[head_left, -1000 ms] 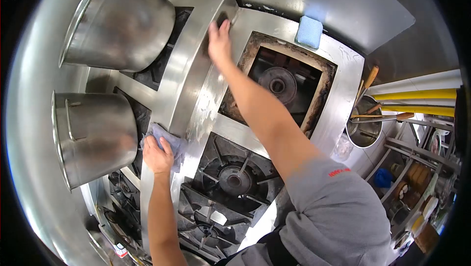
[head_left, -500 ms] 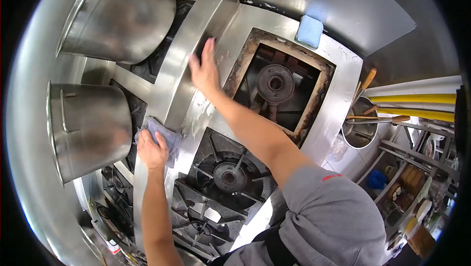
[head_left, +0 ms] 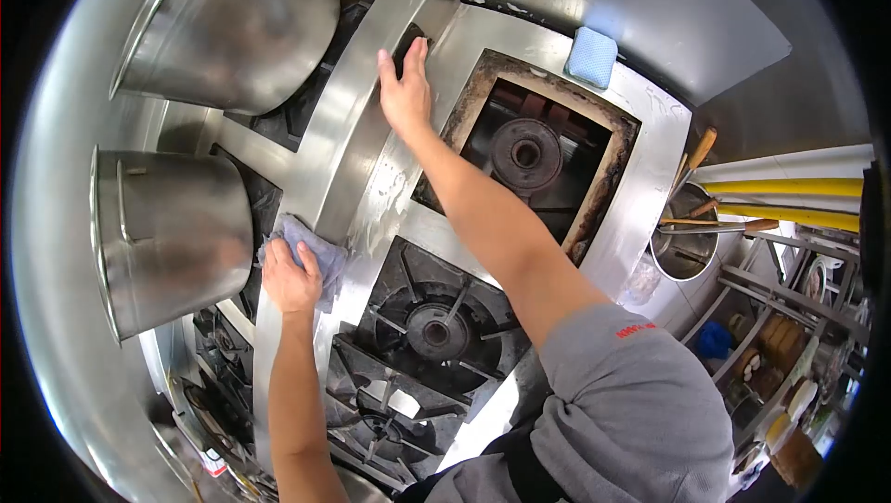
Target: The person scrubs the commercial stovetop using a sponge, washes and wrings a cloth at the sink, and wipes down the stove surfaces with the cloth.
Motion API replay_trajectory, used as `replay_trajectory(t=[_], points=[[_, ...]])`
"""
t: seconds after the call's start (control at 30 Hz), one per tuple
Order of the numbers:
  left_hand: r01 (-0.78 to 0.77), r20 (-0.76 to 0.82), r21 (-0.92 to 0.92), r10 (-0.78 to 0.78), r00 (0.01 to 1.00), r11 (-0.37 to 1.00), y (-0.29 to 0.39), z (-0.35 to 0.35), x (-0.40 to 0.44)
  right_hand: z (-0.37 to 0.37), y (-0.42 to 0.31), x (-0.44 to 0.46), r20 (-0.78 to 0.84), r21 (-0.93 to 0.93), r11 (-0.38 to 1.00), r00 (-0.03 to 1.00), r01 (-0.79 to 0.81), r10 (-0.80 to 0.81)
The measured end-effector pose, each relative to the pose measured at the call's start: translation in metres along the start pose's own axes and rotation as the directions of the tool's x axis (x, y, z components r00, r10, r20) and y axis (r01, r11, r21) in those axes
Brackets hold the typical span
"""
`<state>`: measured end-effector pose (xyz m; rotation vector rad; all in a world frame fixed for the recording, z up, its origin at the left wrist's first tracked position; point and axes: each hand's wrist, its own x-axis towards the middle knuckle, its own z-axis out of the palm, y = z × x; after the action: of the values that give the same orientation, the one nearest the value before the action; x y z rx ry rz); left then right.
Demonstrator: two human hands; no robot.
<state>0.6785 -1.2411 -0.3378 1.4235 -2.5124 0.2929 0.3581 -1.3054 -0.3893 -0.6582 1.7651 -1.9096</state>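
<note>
My left hand (head_left: 291, 276) presses a greyish-purple cloth (head_left: 320, 257) against the steel ledge of the stove, its fingers bent over the cloth's edge. Farther up, my right hand (head_left: 406, 99) is at the upright face of the raised steel step (head_left: 357, 146). Between its thumb and fingers shows a dark scouring pad (head_left: 406, 46), mostly hidden by the hand. Whitish streaks of wet residue mark the steel below that step. To the right of my right hand lies a square burner well (head_left: 526, 155) with a browned, scorched rim, its grate off.
Two big steel stockpots (head_left: 232, 30) (head_left: 176, 243) stand on the left burners. Nearer me is a burner with a black grate (head_left: 436, 331). A blue sponge (head_left: 591, 58) rests at the back edge. On the right are a utensil pot (head_left: 685, 234), yellow pipes (head_left: 789, 187) and a rack (head_left: 770, 299).
My right hand has moved up along the step, away from me, with the dark pad. My left hand stays on the cloth, almost unmoved. The view has shifted slightly.
</note>
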Motion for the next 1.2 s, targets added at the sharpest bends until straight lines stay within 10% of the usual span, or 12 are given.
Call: replay_trajectory(t=[0.2,0.4,0.67,1.0,1.2], points=[[0.005,0.003,0.026,-0.005,1.000,1.000,0.003,0.001,0.001,0.014,0.021,-0.100,0.190,-0.058,0.990,0.975,0.132,-0.118],[-0.014,-0.010,0.023,0.014,1.000,1.000,-0.002,0.002,0.000,-0.008,0.022,0.088,-0.078,0.140,0.990,0.996,-0.036,0.047],[-0.001,-0.001,-0.021,0.001,1.000,1.000,-0.002,0.001,0.000,0.064,0.015,-0.245,0.151,0.110,0.993,0.988,-0.030,0.013],[0.017,0.016,0.024,-0.017,1.000,1.000,-0.002,-0.001,-0.002,0.002,0.026,0.107,-0.108,0.015,0.998,0.992,-0.060,0.062],[0.012,0.004,0.045,-0.012,1.000,0.999,-0.004,0.003,-0.001,0.073,0.009,-0.173,-0.005,-0.132,0.989,0.998,-0.067,0.067]])
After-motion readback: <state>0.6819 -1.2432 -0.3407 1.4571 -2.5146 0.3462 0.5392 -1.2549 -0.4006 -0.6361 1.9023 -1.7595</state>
